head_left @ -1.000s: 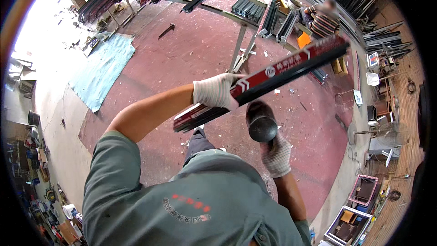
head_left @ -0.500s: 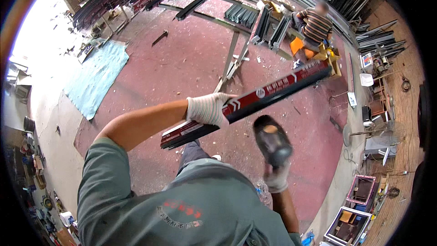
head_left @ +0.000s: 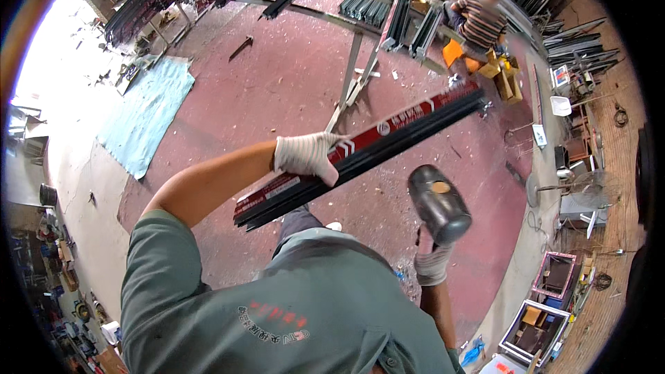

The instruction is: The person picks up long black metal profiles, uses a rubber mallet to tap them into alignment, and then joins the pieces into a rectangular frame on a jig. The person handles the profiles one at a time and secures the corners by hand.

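Note:
My left hand [head_left: 307, 155], in a striped white work glove, is wrapped round a long dark aluminium profile [head_left: 415, 131] with a red printed film along its upper face. The profile slants across in front of me, its far end up to the right and its near end by my left forearm. In my gloved right hand [head_left: 432, 263] is a black rubber mallet [head_left: 443, 211], its head raised and apart from the profile. A round tan spot shows on the head; my fingers hide most of the handle.
Past the profile, a seated person [head_left: 478, 24] in a striped top is beside cardboard boxes [head_left: 509, 83]. Bundled profiles [head_left: 364, 8] lie on a rack at the back. A light-blue sheet [head_left: 149, 114] covers floor at left. A fan [head_left: 533, 189] and framed pieces [head_left: 533, 336] stand at right.
The mallet has swung to the right, away from the profile. My left hand and the profile have shifted a little to the left, and more of the profile's dark grooved side shows.

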Demonstrator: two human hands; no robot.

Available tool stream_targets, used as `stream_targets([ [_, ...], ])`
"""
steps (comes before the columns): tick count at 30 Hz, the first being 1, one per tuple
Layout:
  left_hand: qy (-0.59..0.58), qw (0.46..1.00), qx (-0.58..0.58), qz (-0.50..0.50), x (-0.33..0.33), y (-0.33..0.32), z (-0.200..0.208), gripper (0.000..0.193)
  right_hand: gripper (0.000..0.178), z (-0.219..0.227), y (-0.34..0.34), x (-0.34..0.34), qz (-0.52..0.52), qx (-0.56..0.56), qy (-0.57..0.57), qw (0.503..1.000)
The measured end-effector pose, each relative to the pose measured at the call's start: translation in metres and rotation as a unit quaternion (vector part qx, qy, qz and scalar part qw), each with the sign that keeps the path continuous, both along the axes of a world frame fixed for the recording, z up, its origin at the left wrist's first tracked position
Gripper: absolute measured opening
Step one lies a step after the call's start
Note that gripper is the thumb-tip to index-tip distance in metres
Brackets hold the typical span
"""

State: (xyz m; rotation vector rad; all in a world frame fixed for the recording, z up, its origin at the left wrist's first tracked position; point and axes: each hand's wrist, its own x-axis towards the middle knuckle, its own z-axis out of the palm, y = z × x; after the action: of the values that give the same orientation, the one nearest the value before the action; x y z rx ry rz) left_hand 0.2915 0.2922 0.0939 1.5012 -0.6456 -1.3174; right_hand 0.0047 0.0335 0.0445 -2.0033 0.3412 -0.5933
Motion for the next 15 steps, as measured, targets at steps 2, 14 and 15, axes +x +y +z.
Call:
stream_targets([
  [2, 0.057, 0.998, 0.007, 0.013, 0.009, 0.004, 0.009, 0.072, 0.031, 0.018, 0.014, -0.001, -0.030, 0.073, -0.015, 0.997],
  [14, -0.007, 0.977, -0.179, 0.118, 0.067, 0.020, 0.021, 0.062, 0.043, -0.002, 0.027, -0.021, -0.123, 0.240, 0.075, 0.960],
  [15, 0.009, 0.971, -0.201, 0.129, 0.066, 0.019, 0.029, 0.061, 0.044, -0.003, 0.026, -0.023, -0.129, 0.245, 0.068, 0.958],
])
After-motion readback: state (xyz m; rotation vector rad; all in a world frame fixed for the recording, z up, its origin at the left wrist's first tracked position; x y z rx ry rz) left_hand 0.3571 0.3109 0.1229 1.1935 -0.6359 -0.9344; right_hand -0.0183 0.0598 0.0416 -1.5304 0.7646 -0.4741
